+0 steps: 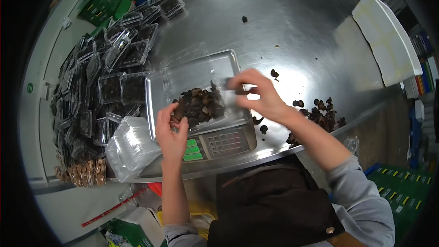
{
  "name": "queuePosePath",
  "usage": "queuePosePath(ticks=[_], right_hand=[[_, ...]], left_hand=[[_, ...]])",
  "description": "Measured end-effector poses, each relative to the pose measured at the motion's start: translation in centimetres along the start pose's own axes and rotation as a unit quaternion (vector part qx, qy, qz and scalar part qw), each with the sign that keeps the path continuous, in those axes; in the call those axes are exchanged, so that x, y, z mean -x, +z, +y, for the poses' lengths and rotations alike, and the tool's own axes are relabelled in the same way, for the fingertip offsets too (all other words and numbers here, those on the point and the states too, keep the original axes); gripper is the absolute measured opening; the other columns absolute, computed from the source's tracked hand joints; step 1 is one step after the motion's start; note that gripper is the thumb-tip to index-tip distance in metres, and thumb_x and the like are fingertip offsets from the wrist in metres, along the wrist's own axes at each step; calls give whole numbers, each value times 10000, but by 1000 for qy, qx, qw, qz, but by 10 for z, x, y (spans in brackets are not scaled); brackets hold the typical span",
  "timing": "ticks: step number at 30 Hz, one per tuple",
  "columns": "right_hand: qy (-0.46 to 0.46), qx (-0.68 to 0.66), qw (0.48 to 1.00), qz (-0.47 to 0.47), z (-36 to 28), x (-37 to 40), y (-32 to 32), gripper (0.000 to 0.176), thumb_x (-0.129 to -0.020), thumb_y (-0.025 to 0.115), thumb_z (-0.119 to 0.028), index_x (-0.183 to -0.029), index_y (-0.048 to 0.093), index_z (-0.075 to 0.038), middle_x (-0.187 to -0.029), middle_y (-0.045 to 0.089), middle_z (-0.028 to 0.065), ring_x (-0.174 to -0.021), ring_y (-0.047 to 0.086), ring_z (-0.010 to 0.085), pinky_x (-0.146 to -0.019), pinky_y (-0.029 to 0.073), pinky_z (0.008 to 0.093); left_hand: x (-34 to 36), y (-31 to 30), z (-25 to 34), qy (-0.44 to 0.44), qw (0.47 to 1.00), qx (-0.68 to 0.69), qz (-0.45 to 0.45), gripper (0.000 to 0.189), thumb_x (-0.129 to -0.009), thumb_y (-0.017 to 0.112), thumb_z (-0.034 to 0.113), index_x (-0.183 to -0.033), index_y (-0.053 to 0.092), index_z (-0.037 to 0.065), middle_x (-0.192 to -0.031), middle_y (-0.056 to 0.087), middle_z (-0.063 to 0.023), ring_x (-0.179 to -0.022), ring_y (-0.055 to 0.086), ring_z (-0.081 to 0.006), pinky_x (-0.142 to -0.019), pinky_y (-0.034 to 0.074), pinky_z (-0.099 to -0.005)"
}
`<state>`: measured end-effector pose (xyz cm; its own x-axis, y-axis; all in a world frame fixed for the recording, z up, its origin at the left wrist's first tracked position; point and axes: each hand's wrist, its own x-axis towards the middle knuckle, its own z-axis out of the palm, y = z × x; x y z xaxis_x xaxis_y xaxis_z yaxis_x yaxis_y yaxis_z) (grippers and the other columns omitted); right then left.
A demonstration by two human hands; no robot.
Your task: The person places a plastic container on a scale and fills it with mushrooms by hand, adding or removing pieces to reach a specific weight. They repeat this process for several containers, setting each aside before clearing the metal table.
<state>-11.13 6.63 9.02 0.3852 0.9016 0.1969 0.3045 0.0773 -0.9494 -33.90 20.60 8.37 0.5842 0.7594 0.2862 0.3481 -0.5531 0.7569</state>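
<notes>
A clear plastic tray of dark brown mushrooms [201, 106] sits on the metal pan [231, 61] of a weighing scale [227, 142] with green lit displays. My left hand [171, 130] is at the tray's left side, fingers slightly apart and touching the mushrooms at the edge. To the right of the tray, my right hand [258, 92] is raised over the pan's right edge, blurred, with thumb and forefinger pinched around a dark mushroom piece [249, 90]. A loose pile of dark mushrooms [322, 115] lies on the steel table, right of the scale.
Many filled clear packs [132, 87] are heaped at the left. Empty clear trays [130, 148] lie left of the scale. A white foam box [386, 39] stands at the right of the steel table [302, 23]. Green crates [398, 192] are at lower right.
</notes>
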Motion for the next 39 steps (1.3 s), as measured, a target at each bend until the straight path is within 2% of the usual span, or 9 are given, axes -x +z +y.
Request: queuePosePath(ticks=[5,9,12,15,19,27,31,33,39], right_hand=[[-122,291,933,-177,26,-29,75,461,-795,710,-223,-1218,565,-108,-1218,520,164,-1179,478,360,-969,447,423],[-148,210,961,-100,9,-21,33,461,-822,694,-237,-1247,568,-111,-1269,512,157,-1141,524,321,-936,467,398],[4,157,987,-17,20,10,-14,277,-865,652,-166,-1126,631,-76,-1032,642,84,-891,632,241,-808,515,356],[216,345,908,-95,57,57,-23,578,-821,710,-213,-1337,457,-149,-1218,506,158,-917,651,290,-800,546,410],[200,353,903,-142,79,94,8,681,-788,744,-212,-1367,385,-201,-1301,398,165,-964,610,346,-792,532,430],[89,206,973,-47,128,133,4,277,-779,644,10,-1042,631,-74,-948,562,109,-860,592,238,-767,497,336],[196,166,964,71,100,107,-11,188,-796,661,6,-968,692,-63,-906,608,75,-818,627,168,-757,513,305],[180,77,971,136,58,79,-8,151,-855,620,-1,-978,694,-49,-982,615,68,-897,629,131,-734,549,279],[-151,60,984,72,11,-8,66,209,-798,652,-55,-1004,622,-69,-983,550,93,-947,574,281,-785,491,369]], left_hand=[[-9,15,-17,-6,995,-52,-84,512,-724,627,-61,-1223,549,16,-1105,556,-93,-761,535,-164,-647,481,-264],[-1,11,-19,-16,998,-17,-66,504,-731,600,-82,-1223,553,16,-1106,559,-93,-804,540,-150,-655,484,-256],[7,3,-17,-6,1000,27,7,420,-787,579,-89,-1192,582,21,-1127,570,-75,-847,551,-117,-693,468,-233],[12,-10,-35,-42,997,60,33,395,-801,584,-80,-1185,586,10,-1091,586,-64,-844,553,-114,-709,459,-223],[5,-19,-30,-101,987,119,48,307,-851,602,-17,-1157,608,-2,-1007,620,-37,-818,565,-62,-684,461,-198],[5,-23,-44,-114,978,172,18,296,-859,593,-47,-1152,600,-7,-1027,590,-51,-832,531,-60,-696,436,-171],[10,-23,-55,-103,982,154,21,288,-875,593,-19,-1162,602,-8,-1168,586,-72,-962,565,-110,-785,458,-217],[10,-21,-55,-73,988,138,24,293,-904,558,27,-1193,588,-8,-1206,579,-85,-1048,554,-147,-866,444,-259],[-9,12,-26,27,988,153,-3,408,-983,383,198,-1315,517,4,-1392,487,-141,-1323,412,-271,-1113,282,-377]])
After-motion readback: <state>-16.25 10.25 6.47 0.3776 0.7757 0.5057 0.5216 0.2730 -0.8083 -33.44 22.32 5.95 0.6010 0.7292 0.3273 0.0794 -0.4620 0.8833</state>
